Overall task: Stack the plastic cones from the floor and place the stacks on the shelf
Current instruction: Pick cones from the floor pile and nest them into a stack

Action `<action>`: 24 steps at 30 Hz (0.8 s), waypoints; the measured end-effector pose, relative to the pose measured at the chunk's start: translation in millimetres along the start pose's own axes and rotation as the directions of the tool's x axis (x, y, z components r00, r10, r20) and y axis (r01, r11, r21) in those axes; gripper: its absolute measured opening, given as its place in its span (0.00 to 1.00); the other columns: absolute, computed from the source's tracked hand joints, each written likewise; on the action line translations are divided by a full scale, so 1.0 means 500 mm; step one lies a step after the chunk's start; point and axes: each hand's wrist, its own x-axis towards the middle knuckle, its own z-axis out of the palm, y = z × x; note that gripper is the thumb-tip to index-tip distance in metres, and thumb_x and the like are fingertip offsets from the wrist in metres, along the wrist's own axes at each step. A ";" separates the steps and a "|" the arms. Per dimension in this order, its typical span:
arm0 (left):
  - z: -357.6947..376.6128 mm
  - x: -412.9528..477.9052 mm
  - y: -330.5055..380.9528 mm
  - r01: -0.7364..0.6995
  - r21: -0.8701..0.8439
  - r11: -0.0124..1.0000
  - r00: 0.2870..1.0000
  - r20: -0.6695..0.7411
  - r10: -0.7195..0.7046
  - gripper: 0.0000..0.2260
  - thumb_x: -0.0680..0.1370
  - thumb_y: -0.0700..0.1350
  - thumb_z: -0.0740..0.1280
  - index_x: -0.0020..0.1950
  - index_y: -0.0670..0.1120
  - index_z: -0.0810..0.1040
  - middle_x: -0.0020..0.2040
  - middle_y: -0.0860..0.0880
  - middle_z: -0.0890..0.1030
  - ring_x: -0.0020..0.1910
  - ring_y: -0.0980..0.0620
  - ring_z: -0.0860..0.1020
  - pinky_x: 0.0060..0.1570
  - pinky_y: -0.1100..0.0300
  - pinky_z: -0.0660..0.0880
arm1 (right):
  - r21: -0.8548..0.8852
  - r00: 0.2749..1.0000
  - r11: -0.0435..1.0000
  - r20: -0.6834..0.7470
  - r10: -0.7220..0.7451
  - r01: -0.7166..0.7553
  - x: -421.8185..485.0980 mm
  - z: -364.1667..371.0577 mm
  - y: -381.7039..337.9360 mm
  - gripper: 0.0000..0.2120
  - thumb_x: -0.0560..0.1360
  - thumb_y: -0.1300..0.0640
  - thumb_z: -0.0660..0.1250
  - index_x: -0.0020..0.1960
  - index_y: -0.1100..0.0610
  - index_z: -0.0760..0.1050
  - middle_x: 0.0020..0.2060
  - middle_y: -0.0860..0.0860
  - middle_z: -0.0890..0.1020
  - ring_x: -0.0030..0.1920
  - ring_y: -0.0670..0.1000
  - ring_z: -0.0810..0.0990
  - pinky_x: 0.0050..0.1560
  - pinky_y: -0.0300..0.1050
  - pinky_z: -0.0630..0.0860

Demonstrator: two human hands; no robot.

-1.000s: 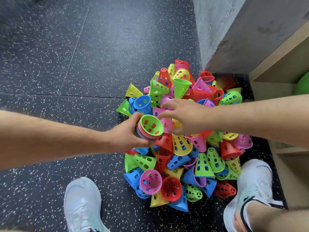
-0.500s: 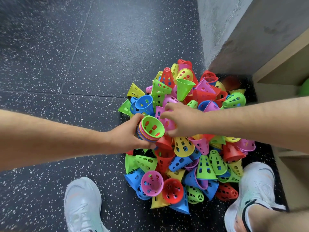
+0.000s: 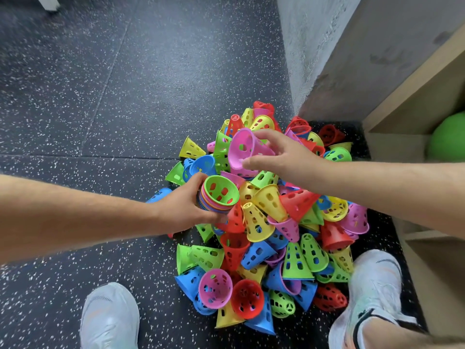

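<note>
nearest, a left shoe (image 3: 109, 316) and a right shoe (image 3: 375, 293) stand on the speckled dark floor (image 3: 100, 96) on either side of the pile of loose cones (image 3: 264, 250), which spreads from between them toward the far wall. most of the task's things lie in that heap, so i judge the work to be in its stacking step, with the shelving step a long way off. at the left side of the heap, a little farther in, the left hand (image 3: 186, 210) has its grip closed round the stack (image 3: 214, 207). its fingers and thumb curl about the banded rims, and a green cone (image 3: 221, 191) sits innermost with its open mouth tilted up and to the right. farther and to the right, the right hand (image 3: 284, 157) holds a single pink cone (image 3: 247, 152) above the heap, seemingly clear of it. this grip is partly closed: the thumb presses the lower rim and the fingers lie over the upper side toward the narrow end, which they hide. the pink cone's wide mouth faces left toward the stack, near it but apart. the next move, as i read it, calls for turning the pink cone so its narrow end leads. it would then be seated in the green mouth while the left grip steadies the stack. farthest right stands the wooden shelf (image 3: 407, 107), with a green ball (image 3: 448, 139) in one opening and no stack showing on it.
</note>
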 end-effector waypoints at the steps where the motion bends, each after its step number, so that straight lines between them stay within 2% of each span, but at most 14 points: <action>1: 0.000 0.002 0.009 -0.004 0.010 1.000 1.000 -0.003 0.004 0.33 0.67 0.49 0.85 0.65 0.52 0.71 0.56 0.54 0.86 0.55 0.58 0.84 0.59 0.60 0.79 | 0.085 1.000 0.996 0.016 -0.005 0.004 -0.007 0.000 -0.009 0.25 0.67 0.47 0.80 0.61 0.44 0.76 0.51 0.52 0.81 0.51 0.51 0.81 0.58 0.45 0.74; 3: 0.002 0.005 0.023 -0.016 0.021 1.000 1.000 -0.010 0.016 0.33 0.67 0.50 0.85 0.65 0.53 0.71 0.56 0.54 0.85 0.55 0.59 0.84 0.59 0.60 0.80 | 0.188 0.999 0.982 0.048 -0.012 0.003 -0.018 0.000 -0.020 0.21 0.70 0.53 0.78 0.60 0.47 0.77 0.46 0.53 0.79 0.48 0.53 0.81 0.57 0.48 0.73; 6: 0.005 0.008 0.034 -0.025 -0.002 1.000 1.000 -0.011 0.025 0.33 0.67 0.48 0.85 0.65 0.53 0.71 0.55 0.54 0.85 0.55 0.57 0.84 0.62 0.53 0.80 | 0.247 0.998 0.969 0.066 -0.005 -0.011 -0.024 0.002 -0.032 0.25 0.66 0.50 0.79 0.61 0.50 0.75 0.51 0.57 0.81 0.51 0.54 0.83 0.62 0.54 0.76; 10: 0.013 0.008 0.049 -0.047 -0.008 0.999 0.999 -0.021 0.047 0.32 0.67 0.48 0.85 0.64 0.54 0.71 0.55 0.56 0.86 0.55 0.58 0.84 0.60 0.56 0.80 | 0.205 0.999 0.979 0.047 -0.016 0.006 -0.027 0.000 -0.036 0.21 0.72 0.54 0.76 0.62 0.49 0.72 0.48 0.48 0.81 0.45 0.47 0.80 0.49 0.43 0.74; 12: 0.018 0.009 0.055 -0.061 -0.017 0.998 0.998 -0.024 0.061 0.30 0.68 0.47 0.84 0.63 0.55 0.71 0.54 0.56 0.86 0.55 0.58 0.84 0.59 0.58 0.79 | 0.168 0.997 0.986 0.070 -0.032 0.020 -0.034 0.004 -0.032 0.23 0.74 0.54 0.75 0.66 0.47 0.72 0.46 0.47 0.79 0.42 0.45 0.79 0.44 0.37 0.73; 14: 0.021 0.010 0.059 -0.068 -0.015 0.998 0.998 -0.009 0.068 0.30 0.68 0.48 0.84 0.63 0.54 0.71 0.54 0.55 0.86 0.56 0.57 0.84 0.60 0.56 0.80 | 0.148 0.995 0.988 0.080 -0.055 0.042 -0.044 0.013 -0.028 0.20 0.76 0.54 0.73 0.66 0.47 0.73 0.44 0.47 0.77 0.41 0.45 0.77 0.41 0.35 0.73; 16: 0.022 0.012 0.059 -0.075 -0.016 0.997 0.997 0.007 0.075 0.31 0.68 0.49 0.85 0.63 0.54 0.71 0.55 0.54 0.86 0.58 0.56 0.84 0.62 0.51 0.79 | 0.155 0.995 0.985 0.052 -0.081 0.072 -0.050 0.019 -0.029 0.15 0.76 0.52 0.72 0.62 0.50 0.76 0.42 0.49 0.76 0.41 0.45 0.76 0.41 0.37 0.73; 18: 0.024 0.008 0.063 -0.072 -0.022 0.997 0.997 0.007 0.073 0.34 0.67 0.49 0.85 0.67 0.54 0.70 0.57 0.55 0.85 0.59 0.58 0.83 0.64 0.51 0.79 | 0.179 0.994 0.978 -0.020 -0.106 0.108 -0.049 0.018 -0.032 0.13 0.75 0.50 0.74 0.56 0.53 0.77 0.42 0.49 0.75 0.39 0.45 0.75 0.40 0.38 0.73; 20: 0.026 0.003 0.067 -0.075 -0.034 0.997 0.997 0.003 0.075 0.35 0.68 0.47 0.84 0.68 0.53 0.70 0.57 0.56 0.85 0.58 0.60 0.83 0.65 0.53 0.79 | 0.195 0.987 0.970 -0.096 -0.131 0.148 -0.049 0.014 -0.035 0.14 0.75 0.49 0.73 0.54 0.56 0.75 0.42 0.50 0.75 0.39 0.46 0.76 0.41 0.46 0.76; 22: 0.025 0.000 0.069 -0.080 -0.048 0.996 0.997 0.002 0.081 0.34 0.68 0.47 0.84 0.67 0.52 0.70 0.56 0.56 0.86 0.58 0.60 0.83 0.64 0.53 0.79 | 0.175 0.982 0.970 -0.119 -0.149 0.168 -0.054 0.010 -0.033 0.13 0.77 0.51 0.72 0.53 0.59 0.73 0.42 0.53 0.76 0.36 0.49 0.75 0.37 0.52 0.74; 24: 0.023 0.000 0.069 -0.097 -0.059 0.994 0.995 0.004 0.098 0.36 0.67 0.48 0.85 0.69 0.53 0.70 0.58 0.55 0.86 0.59 0.57 0.83 0.66 0.50 0.78 | 0.124 0.986 0.979 -0.078 -0.150 0.159 -0.062 0.010 -0.024 0.13 0.77 0.52 0.72 0.52 0.59 0.72 0.41 0.55 0.78 0.29 0.43 0.73 0.31 0.41 0.70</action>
